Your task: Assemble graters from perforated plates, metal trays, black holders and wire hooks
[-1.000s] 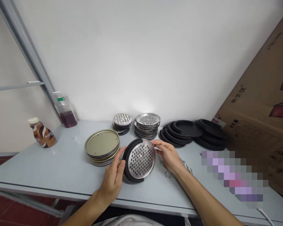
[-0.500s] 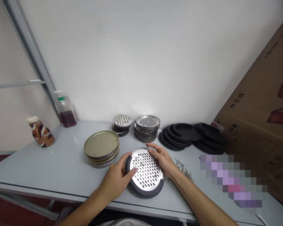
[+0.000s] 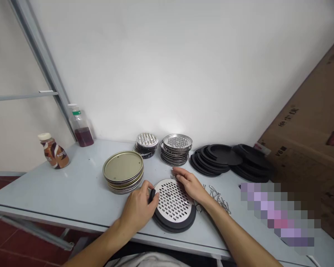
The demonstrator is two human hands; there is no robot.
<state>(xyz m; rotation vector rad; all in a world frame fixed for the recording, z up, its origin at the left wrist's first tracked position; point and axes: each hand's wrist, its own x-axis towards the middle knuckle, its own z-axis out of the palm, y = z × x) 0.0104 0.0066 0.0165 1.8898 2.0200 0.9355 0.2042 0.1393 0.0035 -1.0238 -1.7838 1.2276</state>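
Note:
A round metal grater plate (image 3: 174, 200) with rows of slots lies face up in a black rim-like base (image 3: 180, 225) near the table's front edge. My left hand (image 3: 140, 204) pinches the base's left edge between thumb and fingers. At the far right edge of the plate is my right hand (image 3: 190, 184), its thumb and index finger close together around a small shiny metal piece (image 3: 172, 174), perhaps a wire hook, mostly hidden. Several loose wire hooks (image 3: 218, 198) lie beside my right forearm, with a metal ring (image 3: 199, 208) near the base.
Behind stand a stack of gold-coloured round plates (image 3: 123, 167), small grater discs (image 3: 147, 140), larger grater discs (image 3: 177, 142) and black bases (image 3: 219, 154). Bottles (image 3: 55, 154) stand left. A cardboard box (image 3: 303, 141) and a blurred purple item (image 3: 278, 215) are at right.
My left thumb has drawn back from the plate's face to the base's left edge. The right hand stays at the far edge. The whole view has shifted slightly.

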